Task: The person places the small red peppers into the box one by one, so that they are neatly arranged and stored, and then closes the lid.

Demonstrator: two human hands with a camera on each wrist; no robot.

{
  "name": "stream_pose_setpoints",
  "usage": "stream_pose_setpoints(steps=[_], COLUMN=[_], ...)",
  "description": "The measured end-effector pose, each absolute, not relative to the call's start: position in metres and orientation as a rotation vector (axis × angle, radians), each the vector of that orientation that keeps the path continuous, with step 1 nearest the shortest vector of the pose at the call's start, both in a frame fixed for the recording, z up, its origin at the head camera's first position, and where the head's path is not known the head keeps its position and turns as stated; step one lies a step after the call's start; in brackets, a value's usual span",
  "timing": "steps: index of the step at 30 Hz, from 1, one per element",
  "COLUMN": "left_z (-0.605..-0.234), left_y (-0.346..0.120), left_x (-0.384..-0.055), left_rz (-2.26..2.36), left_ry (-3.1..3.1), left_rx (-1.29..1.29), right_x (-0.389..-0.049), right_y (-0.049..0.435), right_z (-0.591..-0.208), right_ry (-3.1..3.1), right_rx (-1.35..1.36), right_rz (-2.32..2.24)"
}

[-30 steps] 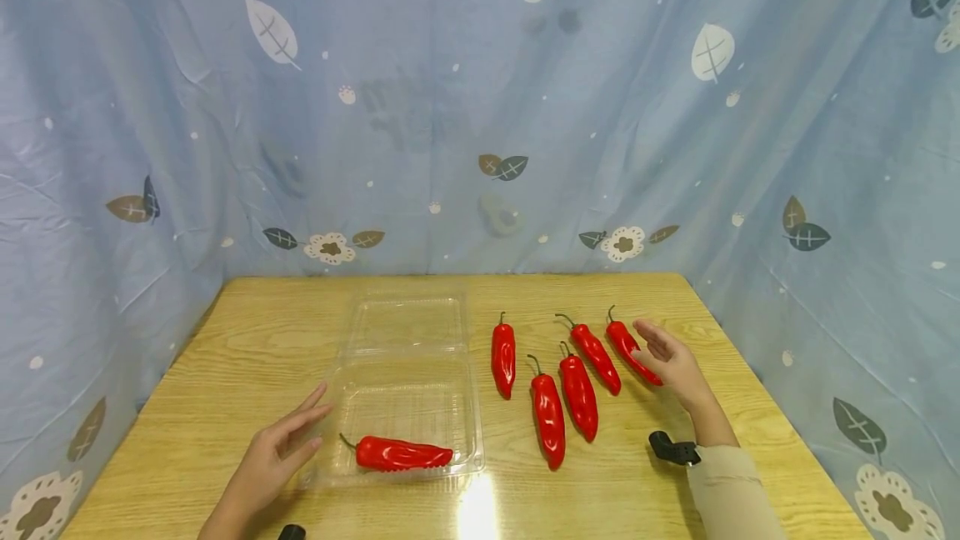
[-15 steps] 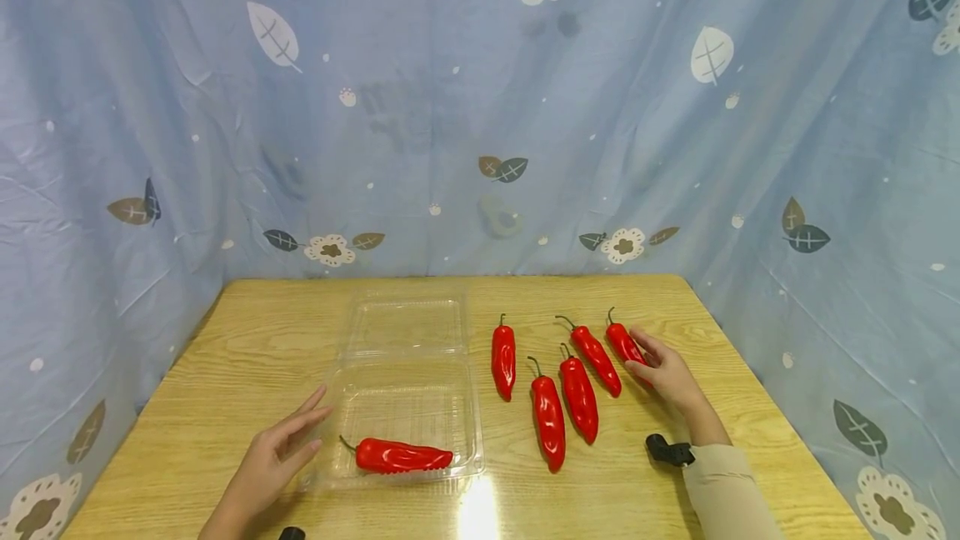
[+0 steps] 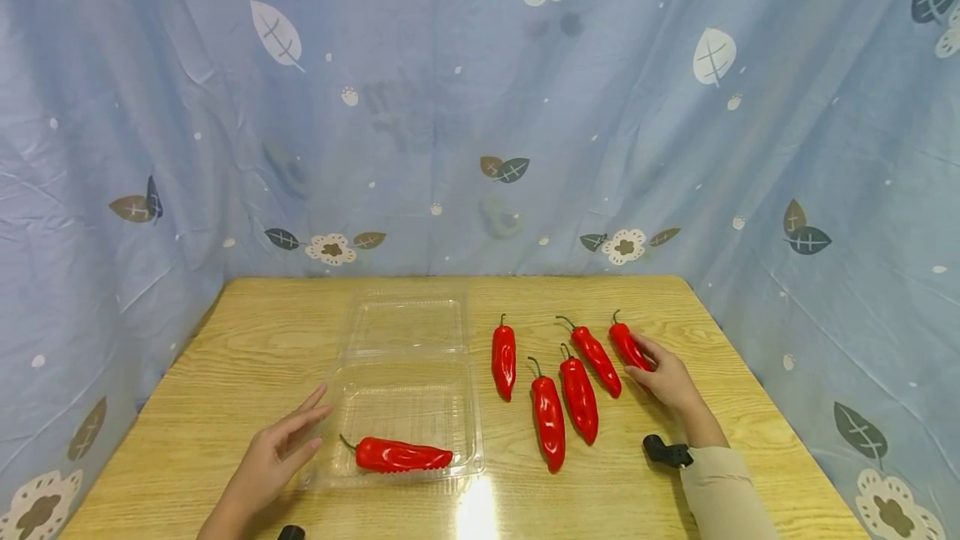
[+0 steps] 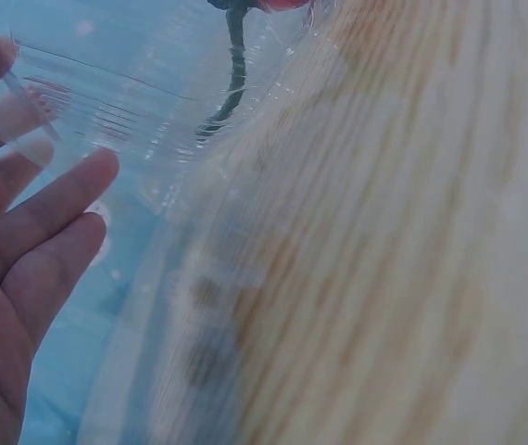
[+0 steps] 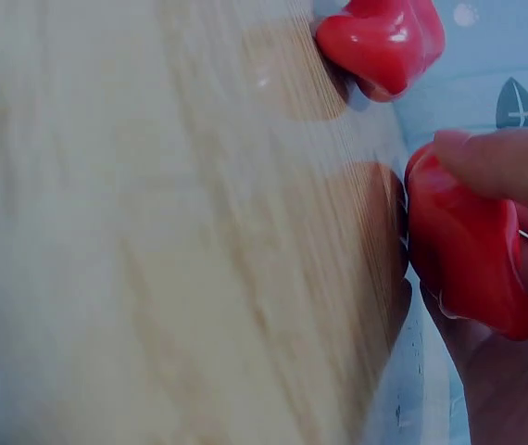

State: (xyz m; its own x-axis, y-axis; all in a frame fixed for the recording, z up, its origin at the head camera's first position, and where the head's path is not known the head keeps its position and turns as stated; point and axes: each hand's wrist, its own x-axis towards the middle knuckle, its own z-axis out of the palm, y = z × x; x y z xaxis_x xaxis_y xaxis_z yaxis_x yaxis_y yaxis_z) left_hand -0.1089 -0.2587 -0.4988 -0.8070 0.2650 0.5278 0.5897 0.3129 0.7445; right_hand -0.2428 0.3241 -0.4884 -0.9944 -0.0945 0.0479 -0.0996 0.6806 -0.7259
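Note:
At the right of the table my right hand point(image 3: 667, 377) grips the rightmost red chili pepper point(image 3: 626, 342), with the thumb on one side and the fingers round the other. The right wrist view shows this pepper point(image 5: 463, 246) between thumb and fingers, close to the wood. My left hand point(image 3: 273, 452) has its fingers loosely extended beside the left rim of a clear plastic clamshell box point(image 3: 405, 402), holding nothing. Inside the box's near half lies one red chili pepper point(image 3: 401, 455), stem to the left. In the left wrist view only its green stem point(image 4: 236, 69) and a red bit appear.
Several more red peppers lie between box and right hand: one by the lid point(image 3: 503, 361), a near one point(image 3: 548, 419), one beside it point(image 3: 579, 398), and one next to the gripped pepper point(image 3: 597, 359). A patterned blue curtain point(image 3: 435, 107) surrounds the wooden table point(image 3: 262, 340).
My right hand has come down onto the rightmost pepper and closed its thumb and fingers round it; the pepper has shifted very slightly. My left hand has stayed by the box.

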Motion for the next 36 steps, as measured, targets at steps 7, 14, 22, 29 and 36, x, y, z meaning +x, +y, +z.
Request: stream_pose_setpoints(steps=[7, 14, 22, 29, 36], left_z=[-0.499, -0.5, -0.5, -0.5, -0.5], left_y=[-0.259, -0.259, -0.259, -0.26, -0.259], left_x=[-0.108, -0.109, -0.108, -0.109, -0.109], left_rz=[-1.492, -1.484, -1.46, -1.451, -1.47], left_ry=[-2.296, -2.294, -2.294, -2.276, -2.27], left_rx=[-0.755, -0.76, -0.753, -0.77, -0.789], right_x=[-0.241, -0.239, -0.235, -0.233, -0.227], right_y=[0.322, 0.322, 0.322, 0.323, 0.321], right_z=[-0.489, -0.49, -0.488, -0.487, -0.481], right_ry=[-2.868, -2.837, -2.797, -2.762, -2.724], right_rx=[0.107, 0.068, 0.049, 0.076, 0.056], right_rz=[1.173, 1.184, 1.252, 1.318, 1.451])
